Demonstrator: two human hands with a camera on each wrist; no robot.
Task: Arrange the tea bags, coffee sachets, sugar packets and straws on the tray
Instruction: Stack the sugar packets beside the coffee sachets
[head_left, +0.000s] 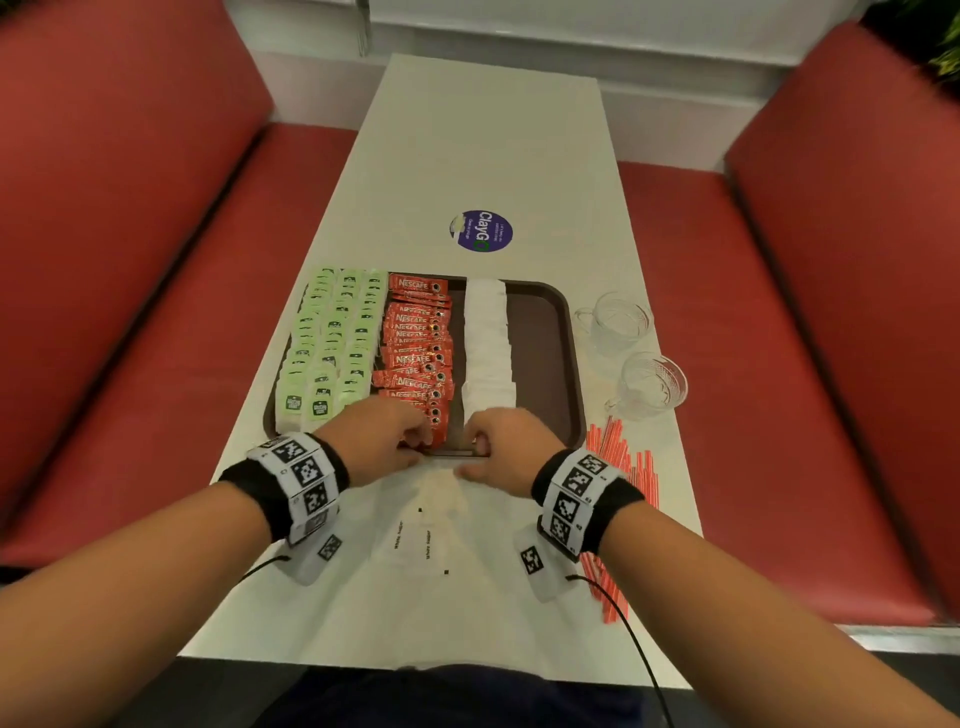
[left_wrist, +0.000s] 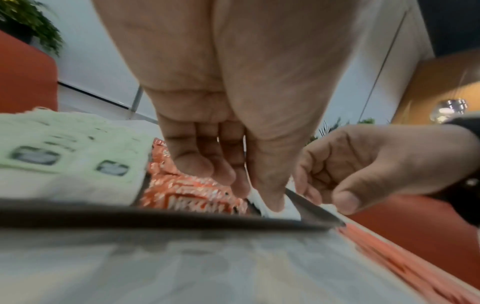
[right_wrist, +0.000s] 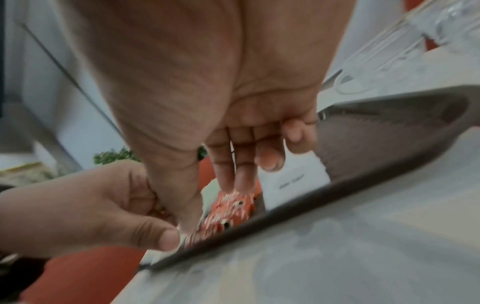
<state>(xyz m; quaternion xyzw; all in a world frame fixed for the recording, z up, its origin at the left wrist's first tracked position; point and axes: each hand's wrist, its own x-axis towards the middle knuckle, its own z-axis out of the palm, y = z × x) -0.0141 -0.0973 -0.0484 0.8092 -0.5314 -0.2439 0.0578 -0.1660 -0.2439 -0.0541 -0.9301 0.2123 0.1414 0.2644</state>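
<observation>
A brown tray (head_left: 545, 332) holds green tea bags (head_left: 327, 343) at the left, a row of red coffee sachets (head_left: 415, 343) in the middle and a row of white sugar packets (head_left: 488, 338) beside them. Both hands meet at the tray's near rim. My left hand (head_left: 415, 444) curls its fingers on the nearest coffee sachets (left_wrist: 197, 197), thumb toward the rim. My right hand (head_left: 475, 454) pinches the same sachets (right_wrist: 231, 207) between two fingers and thumb. Red straws (head_left: 618, 457) lie on the table right of the tray. Loose sugar packets (head_left: 415, 540) lie between my wrists.
Two glass cups (head_left: 618, 319) (head_left: 652, 384) stand to the right of the tray. A round purple sticker (head_left: 481, 231) is on the table beyond it. Red benches (head_left: 130, 260) flank the narrow white table. The tray's right strip is bare.
</observation>
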